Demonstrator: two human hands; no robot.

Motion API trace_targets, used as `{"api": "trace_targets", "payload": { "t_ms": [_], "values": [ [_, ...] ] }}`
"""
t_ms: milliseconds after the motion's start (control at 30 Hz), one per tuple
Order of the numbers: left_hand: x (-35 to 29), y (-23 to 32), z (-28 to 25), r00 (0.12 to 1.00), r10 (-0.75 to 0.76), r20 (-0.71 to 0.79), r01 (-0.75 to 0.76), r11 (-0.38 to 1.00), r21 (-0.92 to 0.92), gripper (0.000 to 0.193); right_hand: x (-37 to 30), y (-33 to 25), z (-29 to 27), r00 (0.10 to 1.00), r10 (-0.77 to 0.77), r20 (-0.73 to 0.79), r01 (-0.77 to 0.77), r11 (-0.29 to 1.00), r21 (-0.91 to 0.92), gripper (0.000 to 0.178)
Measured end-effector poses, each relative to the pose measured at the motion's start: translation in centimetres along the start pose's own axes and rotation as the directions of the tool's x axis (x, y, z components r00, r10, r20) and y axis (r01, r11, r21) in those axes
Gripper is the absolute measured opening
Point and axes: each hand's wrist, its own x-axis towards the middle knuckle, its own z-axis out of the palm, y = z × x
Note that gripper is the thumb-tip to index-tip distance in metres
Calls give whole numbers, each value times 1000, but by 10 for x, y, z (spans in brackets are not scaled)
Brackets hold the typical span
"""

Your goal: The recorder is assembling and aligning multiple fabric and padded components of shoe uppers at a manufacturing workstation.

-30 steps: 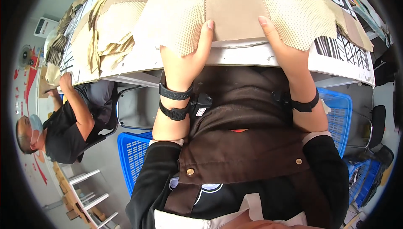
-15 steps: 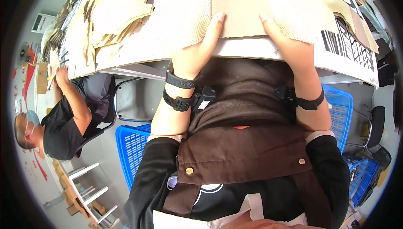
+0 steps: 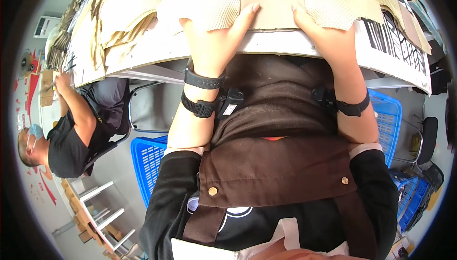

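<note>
A smooth tan sheet (image 3: 273,3) lies on the table in front of me, its near border close to the table edge. Cream mesh flaps flank it, a left flap (image 3: 223,0) and a right flap (image 3: 328,3). My left hand (image 3: 209,45) reaches under the left flap, its thumb stretched out on the tan sheet. Mirroring it, my right hand (image 3: 331,45) goes under the right flap with its thumb extended on the sheet. Both hands look flat and open; the mesh hides their other fingers.
Stacked cream cut pieces (image 3: 126,10) lie left on the white table (image 3: 157,41), more pieces (image 3: 409,26) at right. Blue plastic crates, a left crate (image 3: 147,165) and a right crate (image 3: 386,117), flank me. At far left a seated person (image 3: 71,148) works.
The table edge, sheet and both hands sit slightly higher in the picture. The left thumb has slid along the sheet a little. The seated person's hands have shifted.
</note>
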Motion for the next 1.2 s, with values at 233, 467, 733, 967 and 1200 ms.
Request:
{"api": "trace_targets", "payload": {
  "t_ms": [233, 467, 733, 967, 1200],
  "values": [
    [3, -2, 3, 998, 50, -40, -50, 999, 0, 27, 0, -2, 2, 999, -37, 6, 38, 999, -18, 24],
    [1, -3, 2, 1000, 20, -9, -20, 999, 32, 23, -8, 5, 10, 988, 143, -59, -138, 987, 85, 55],
    [10, 10, -4, 979, 204, 12, -203, 963, 178, 24, 1, 3, 6, 997, -72, -32, 70, 995, -70, 28],
    [1, -3, 3, 999, 38, -6, -38, 999, 30, 24, 1, 3, 7, 987, -148, -65, 142, 986, -89, 26],
    [3, -9, 6, 985, 168, -35, -165, 982, 87, 23, 1, -4, 7, 994, -106, -4, 106, 991, -77, 21]
  ]
}}
